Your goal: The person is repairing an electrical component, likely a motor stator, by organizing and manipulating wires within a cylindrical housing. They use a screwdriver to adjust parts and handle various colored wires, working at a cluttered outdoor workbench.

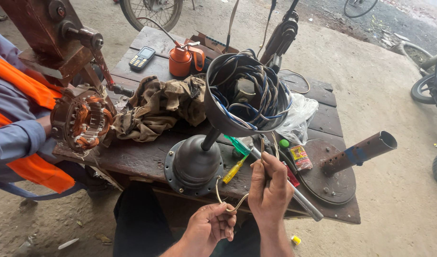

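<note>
My left hand (210,227) grips the lower loop of a thin pale wire (219,196) below the table's front edge. My right hand (270,187) pinches the same wire higher up, fingers closed around it. The wire rises toward a dark metal fan housing (194,164) whose stem carries a bowl-shaped cover (217,114) filled with blue and white wires (256,90). A yellow-handled screwdriver (234,170) and a green-handled one (237,144) lie just left of my right hand. A grey metal rod (302,201) passes behind my right hand.
A dark wooden table (142,157) holds a dirty rag (159,107), an orange oil can (181,59), a keypad phone (142,58), a clear plastic bag (299,114) and a round plate with a rusty perforated pipe (359,152). At left, another person in an orange vest (18,85) holds a copper-wound stator (83,121).
</note>
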